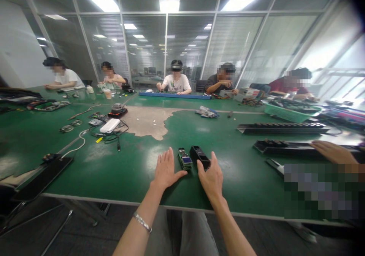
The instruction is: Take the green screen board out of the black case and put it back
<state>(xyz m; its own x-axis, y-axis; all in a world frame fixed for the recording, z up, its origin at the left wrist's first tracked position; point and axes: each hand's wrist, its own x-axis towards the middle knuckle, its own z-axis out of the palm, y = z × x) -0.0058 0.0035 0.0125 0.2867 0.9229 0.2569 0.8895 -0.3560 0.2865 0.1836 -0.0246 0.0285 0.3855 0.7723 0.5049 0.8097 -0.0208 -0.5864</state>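
Observation:
My left hand (166,169) lies flat on the green table (114,168) with its fingers stretched out, the thumb pointing toward a small green circuit board (184,158) with a blue screen. My right hand (211,174) rests just right of it, fingers loosely extended, its fingertips touching a black rectangular casing (199,155). The board and the casing lie side by side between my hands. Neither hand grips anything. A silver bracelet (142,222) is on my left wrist.
A white device with black cables (110,126) lies to the left, a black flat tray (42,176) at the near left edge. Long black trays (282,128) lie to the right, where another person's hand (332,151) rests. Several people sit along the far side.

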